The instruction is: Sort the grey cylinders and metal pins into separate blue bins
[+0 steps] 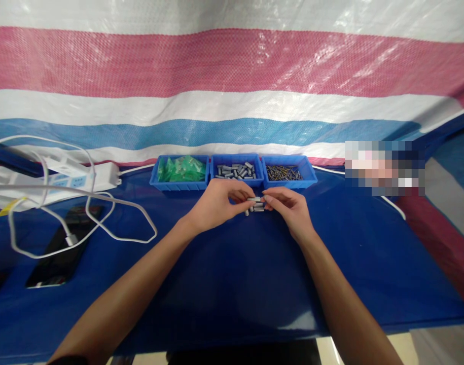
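Note:
My left hand [220, 205] pinches one end of a small silver metal cylinder [256, 199] between thumb and fingers. From the other side, the fingertips of my right hand [290, 207] are closed at its right end; whether they grip the cylinder or a tiny part there is too small to tell. Just below the fingers, several like metal cylinders [258, 209] lie on the blue table [232, 284]. Behind my hands stands a blue bin [237, 181] of such cylinders. The bin [292, 183] to its right contains many screws.
A third blue bin [180, 186] at the left holds green plastic bags [182, 169]. Farther left are a white power strip [106, 176], looping white cables [140, 239] and a black phone [60, 253]. A striped plastic sheet [232, 66] hangs behind; a blurred patch covers something at right.

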The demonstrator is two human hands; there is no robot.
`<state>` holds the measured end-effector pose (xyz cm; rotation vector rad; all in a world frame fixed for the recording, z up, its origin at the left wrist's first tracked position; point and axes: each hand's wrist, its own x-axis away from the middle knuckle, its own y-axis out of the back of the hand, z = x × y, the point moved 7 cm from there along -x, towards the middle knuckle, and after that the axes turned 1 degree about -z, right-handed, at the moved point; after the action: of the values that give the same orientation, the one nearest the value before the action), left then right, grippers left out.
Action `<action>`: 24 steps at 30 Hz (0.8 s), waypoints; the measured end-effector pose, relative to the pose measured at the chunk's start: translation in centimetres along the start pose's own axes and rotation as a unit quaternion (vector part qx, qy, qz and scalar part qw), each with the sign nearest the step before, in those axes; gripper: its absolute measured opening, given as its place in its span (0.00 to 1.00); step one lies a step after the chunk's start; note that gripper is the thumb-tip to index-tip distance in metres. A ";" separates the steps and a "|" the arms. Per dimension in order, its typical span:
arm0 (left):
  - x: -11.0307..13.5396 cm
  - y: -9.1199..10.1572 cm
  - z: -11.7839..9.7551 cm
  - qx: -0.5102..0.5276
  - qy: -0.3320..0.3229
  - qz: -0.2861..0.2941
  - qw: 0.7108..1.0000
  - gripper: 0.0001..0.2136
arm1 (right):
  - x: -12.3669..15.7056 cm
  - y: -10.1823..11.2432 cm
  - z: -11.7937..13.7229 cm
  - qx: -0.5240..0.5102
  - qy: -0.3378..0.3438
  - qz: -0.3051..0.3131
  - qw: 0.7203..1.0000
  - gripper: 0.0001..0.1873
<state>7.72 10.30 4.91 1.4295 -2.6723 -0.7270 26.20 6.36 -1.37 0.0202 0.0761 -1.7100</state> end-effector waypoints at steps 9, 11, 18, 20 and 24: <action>0.1 -0.5 1.3 0.123 0.054 -0.006 0.991 0.07 | 1.0 -1.7 0.4 -0.023 -0.022 0.065 0.997 0.18; 0.1 -0.6 1.4 0.140 0.059 -0.001 0.988 0.07 | 1.0 -1.8 0.4 -0.033 -0.024 0.062 0.997 0.17; -0.1 -0.2 1.2 0.121 0.063 -0.004 0.991 0.09 | 0.9 -1.8 0.2 -0.028 -0.028 0.051 0.998 0.17; -0.1 -0.2 1.4 0.122 0.066 -0.002 0.990 0.10 | 0.9 -1.9 0.1 -0.031 -0.032 0.051 0.998 0.17; -0.2 -0.3 1.8 0.116 0.071 0.003 0.991 0.09 | 0.8 -2.0 0.0 -0.030 -0.034 0.057 0.997 0.16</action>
<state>7.65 10.95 3.23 1.4569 -2.7187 -0.3071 24.10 5.81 -1.38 -0.0769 0.0737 -1.5932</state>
